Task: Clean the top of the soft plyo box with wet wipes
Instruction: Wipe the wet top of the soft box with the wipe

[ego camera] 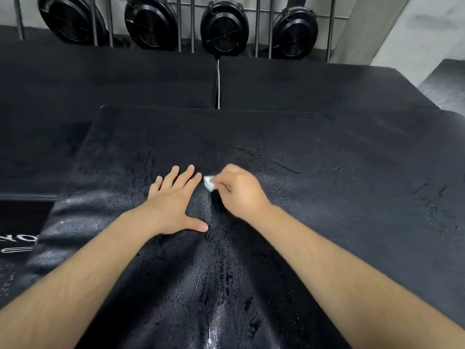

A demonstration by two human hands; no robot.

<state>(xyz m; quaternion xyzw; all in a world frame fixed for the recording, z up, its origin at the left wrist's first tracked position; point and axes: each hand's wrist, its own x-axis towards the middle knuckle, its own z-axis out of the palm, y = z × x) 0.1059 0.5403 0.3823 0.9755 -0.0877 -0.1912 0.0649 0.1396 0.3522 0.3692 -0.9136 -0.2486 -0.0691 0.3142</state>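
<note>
The black soft plyo box [327, 172] fills most of the view, its top worn, cracked and shiny with wet streaks near me. My right hand [239, 195] grips a small folded white wet wipe [209, 183] and presses it on the middle of the box top. My left hand [173, 200] lies flat on the top just left of the wipe, fingers spread and straight, fingertips almost touching the wipe.
Two more black padded boxes [125, 79] stand side by side behind this one, with a narrow gap [218, 86] between them. Several black fan-wheel machines [224, 31] stand upright in a metal rack along the back wall. White lettering [17, 240] shows on the left side.
</note>
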